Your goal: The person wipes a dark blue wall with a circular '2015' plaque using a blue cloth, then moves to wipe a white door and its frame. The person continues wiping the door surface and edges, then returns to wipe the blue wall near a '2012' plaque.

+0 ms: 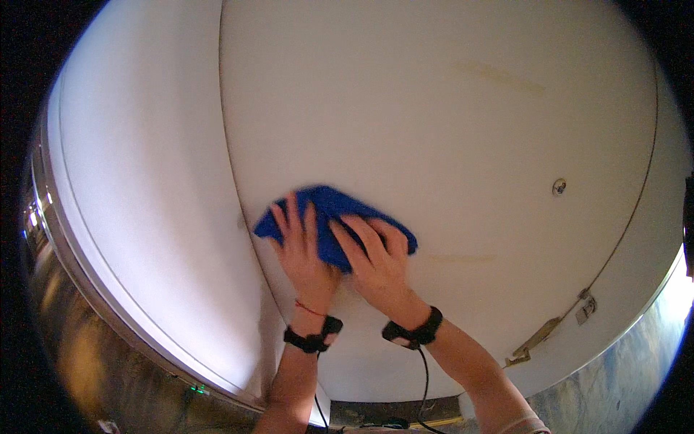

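A blue cloth (pixel 331 203) lies pressed against a broad white panel (pixel 412 135) in front of me. My left hand (pixel 303 249) rests on the cloth's left part with fingers spread. On its right part is my right hand (pixel 377 260), fingers bent and holding the cloth. Both hands are slightly blurred and close together. Each wrist wears a black strap with a small device and a cable; a thin red string circles the left wrist.
A dark seam (pixel 233 168) parts the panel from a white surface at left. At right are a small round fitting (pixel 559 187), another seam and a metal latch or hinge (pixel 585 309). Faint yellowish marks (pixel 461 259) show on the panel.
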Demonstrator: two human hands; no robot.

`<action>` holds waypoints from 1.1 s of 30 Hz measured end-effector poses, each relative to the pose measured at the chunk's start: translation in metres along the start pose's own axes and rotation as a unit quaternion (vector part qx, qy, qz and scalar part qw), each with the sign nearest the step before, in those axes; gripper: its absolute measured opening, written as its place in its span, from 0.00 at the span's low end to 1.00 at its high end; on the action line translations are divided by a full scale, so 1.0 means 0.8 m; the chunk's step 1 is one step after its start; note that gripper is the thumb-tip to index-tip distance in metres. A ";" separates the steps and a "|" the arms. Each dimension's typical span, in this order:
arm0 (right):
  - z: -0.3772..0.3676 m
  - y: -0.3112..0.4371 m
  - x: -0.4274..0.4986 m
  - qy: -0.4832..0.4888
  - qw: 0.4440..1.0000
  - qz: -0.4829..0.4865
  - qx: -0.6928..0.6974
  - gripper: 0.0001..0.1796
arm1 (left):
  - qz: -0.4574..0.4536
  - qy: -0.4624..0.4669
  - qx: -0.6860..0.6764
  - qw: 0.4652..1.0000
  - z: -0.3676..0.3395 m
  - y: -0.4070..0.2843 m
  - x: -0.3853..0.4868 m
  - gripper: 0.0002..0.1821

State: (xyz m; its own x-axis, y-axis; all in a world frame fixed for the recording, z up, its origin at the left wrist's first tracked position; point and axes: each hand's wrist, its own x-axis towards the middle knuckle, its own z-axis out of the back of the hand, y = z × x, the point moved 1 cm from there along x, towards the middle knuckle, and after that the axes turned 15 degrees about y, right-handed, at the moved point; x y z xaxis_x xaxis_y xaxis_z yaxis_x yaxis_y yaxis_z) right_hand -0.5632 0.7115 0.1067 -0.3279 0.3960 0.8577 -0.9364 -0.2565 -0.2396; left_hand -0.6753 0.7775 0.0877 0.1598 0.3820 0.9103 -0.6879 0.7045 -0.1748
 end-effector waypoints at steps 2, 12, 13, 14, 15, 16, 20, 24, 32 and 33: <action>-0.006 0.003 0.021 0.004 1.000 0.002 0.001 0.24 | 0.048 0.022 0.058 0.997 0.008 0.012 0.018 0.35; -0.054 0.029 -0.126 0.132 0.987 0.084 -0.030 0.25 | 0.021 -0.055 -0.018 0.998 -0.062 0.039 -0.150 0.40; -0.056 0.025 -0.147 0.120 0.988 0.085 -0.037 0.24 | 0.017 -0.034 -0.037 0.999 -0.073 0.031 -0.167 0.40; -0.055 0.023 -0.162 0.076 0.993 0.079 -0.046 0.23 | 0.012 -0.020 -0.060 0.998 -0.077 0.024 -0.179 0.40; -0.052 0.021 -0.172 0.115 0.989 0.081 -0.048 0.23 | -0.031 -0.006 -0.063 0.998 -0.077 0.016 -0.185 0.40; -0.047 0.020 -0.175 0.121 0.988 0.078 -0.054 0.24 | -0.017 -0.015 -0.076 0.997 -0.076 0.011 -0.183 0.39; 0.009 0.010 -0.142 0.037 0.994 0.016 -0.106 0.23 | -0.050 0.043 -0.112 0.992 -0.035 -0.018 -0.140 0.33; 0.062 -0.019 -0.132 -0.062 0.986 -0.108 -0.109 0.16 | -0.135 0.115 -0.037 0.983 -0.015 -0.067 -0.112 0.32; -0.007 0.024 -0.301 0.052 0.986 -0.133 -0.088 0.19 | -0.266 0.252 -0.021 0.930 -0.069 -0.042 -0.250 0.32; -0.009 0.031 -0.316 0.056 0.988 -0.122 -0.076 0.20 | -0.263 0.270 -0.009 0.926 -0.071 -0.035 -0.263 0.29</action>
State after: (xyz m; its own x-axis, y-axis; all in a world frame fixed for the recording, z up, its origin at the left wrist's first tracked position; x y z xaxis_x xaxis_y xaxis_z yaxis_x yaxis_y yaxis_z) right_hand -0.5048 0.6115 -0.1191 -0.0942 0.5267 0.8448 -0.9944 -0.0092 -0.1051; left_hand -0.6495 0.7115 -0.1203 0.8043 0.2228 0.5509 -0.4023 0.8864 0.2289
